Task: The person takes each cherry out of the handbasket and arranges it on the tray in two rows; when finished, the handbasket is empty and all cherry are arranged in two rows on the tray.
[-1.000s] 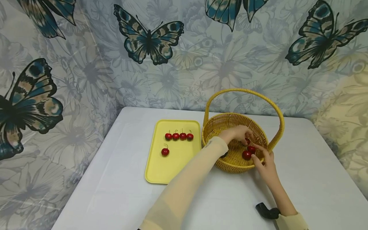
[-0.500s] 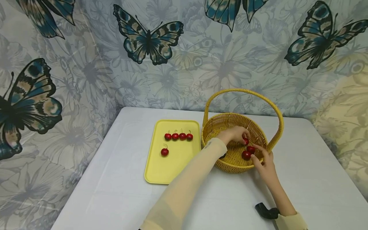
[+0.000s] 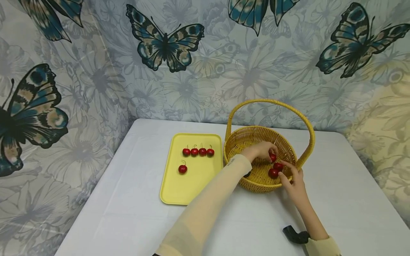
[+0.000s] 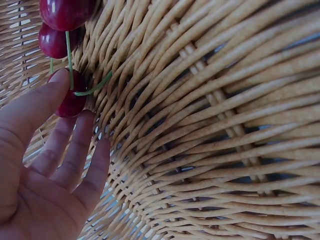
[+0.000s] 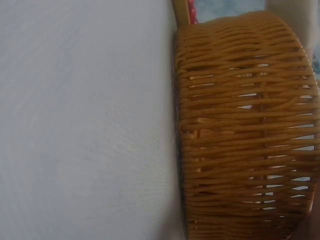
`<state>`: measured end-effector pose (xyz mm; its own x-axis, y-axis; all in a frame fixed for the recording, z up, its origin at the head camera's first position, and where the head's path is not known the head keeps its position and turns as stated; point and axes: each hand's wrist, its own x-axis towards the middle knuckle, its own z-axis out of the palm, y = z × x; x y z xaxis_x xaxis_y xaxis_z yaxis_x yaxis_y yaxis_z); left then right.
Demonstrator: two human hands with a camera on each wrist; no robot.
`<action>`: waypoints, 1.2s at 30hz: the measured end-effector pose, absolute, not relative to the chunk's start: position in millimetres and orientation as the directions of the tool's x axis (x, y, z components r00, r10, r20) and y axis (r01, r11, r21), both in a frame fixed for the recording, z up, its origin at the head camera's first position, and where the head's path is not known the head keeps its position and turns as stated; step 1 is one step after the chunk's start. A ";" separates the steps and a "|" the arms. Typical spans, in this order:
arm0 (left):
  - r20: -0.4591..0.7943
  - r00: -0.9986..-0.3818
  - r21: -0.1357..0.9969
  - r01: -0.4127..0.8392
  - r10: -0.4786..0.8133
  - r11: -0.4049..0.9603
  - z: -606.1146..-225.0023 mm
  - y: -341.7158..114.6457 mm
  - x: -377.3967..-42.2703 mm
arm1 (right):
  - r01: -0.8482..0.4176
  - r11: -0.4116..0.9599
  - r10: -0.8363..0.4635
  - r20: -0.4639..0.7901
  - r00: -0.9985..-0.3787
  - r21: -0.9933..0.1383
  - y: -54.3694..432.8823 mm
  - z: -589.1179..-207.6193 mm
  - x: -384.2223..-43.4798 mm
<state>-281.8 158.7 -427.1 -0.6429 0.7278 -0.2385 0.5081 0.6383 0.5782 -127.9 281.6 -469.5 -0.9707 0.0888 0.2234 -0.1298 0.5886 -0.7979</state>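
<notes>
My left hand (image 3: 261,150) reaches into a yellow wicker basket (image 3: 264,132) and pinches a cherry (image 3: 272,157) between thumb and fingers. In the left wrist view that cherry (image 4: 73,104) has its green stem beside the thumb, and two more cherries lie just past it. Those two cherries, a nearer one (image 3: 273,173) and a farther one (image 3: 278,166), sit together near the basket's right side. Over the right rim comes my right hand (image 3: 295,180), thumb and forefinger spread beside the pair; its other fingers are mostly hidden. The right wrist view shows mainly the basket's outer wall (image 5: 245,130).
Left of the basket lies a yellow tray (image 3: 187,188) with a row of several cherries (image 3: 194,152) and one single cherry (image 3: 183,169) below. The basket's tall handle (image 3: 270,101) arches above the hands. Both stand on a white-covered table (image 3: 128,199) against butterfly-patterned cloth.
The left hand's fingers have drawn in and now pinch the cherry, which has shifted slightly left and shows more clearly. The right hand stays at the rim; the tray's cherries keep their places.
</notes>
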 end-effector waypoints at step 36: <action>-0.065 -0.616 0.645 0.575 0.785 0.504 -401.4 142.3 -285.3 | -0.119 0.574 0.072 0.194 -0.978 -0.810 281.4 -465.8 -126.3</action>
<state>-285.3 142.3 -401.4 -0.6157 0.7853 -0.0648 0.5746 0.5037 0.6451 -126.3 281.4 -465.8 -0.9783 0.0717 0.1943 -0.1190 0.5736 -0.8105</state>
